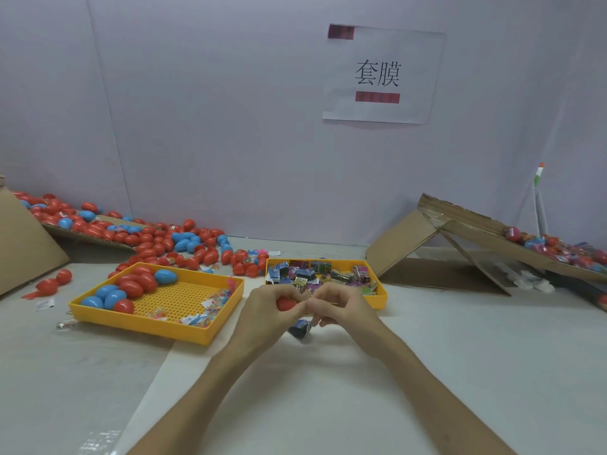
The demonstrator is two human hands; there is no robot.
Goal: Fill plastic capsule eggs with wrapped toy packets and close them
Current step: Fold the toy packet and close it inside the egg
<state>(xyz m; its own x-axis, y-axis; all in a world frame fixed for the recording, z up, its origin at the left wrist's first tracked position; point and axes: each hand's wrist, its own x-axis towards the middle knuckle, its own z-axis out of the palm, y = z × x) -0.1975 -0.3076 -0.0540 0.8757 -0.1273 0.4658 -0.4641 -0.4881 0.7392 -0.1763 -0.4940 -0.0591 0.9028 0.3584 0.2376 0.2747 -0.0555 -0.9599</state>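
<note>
At centre frame, above the white table [460, 339], our left hand [262, 310] grips a red capsule egg [285, 304]. Our right hand [341, 307] meets it with fingers curled; we cannot tell what, if anything, they pinch. A dark blue wrapped packet [300, 328], blurred, shows just below both hands. Behind the hands, a yellow tray [382, 292] right of centre holds more packets [315, 274]; a second yellow tray [141, 326] left of centre holds red and blue eggs [131, 287].
</note>
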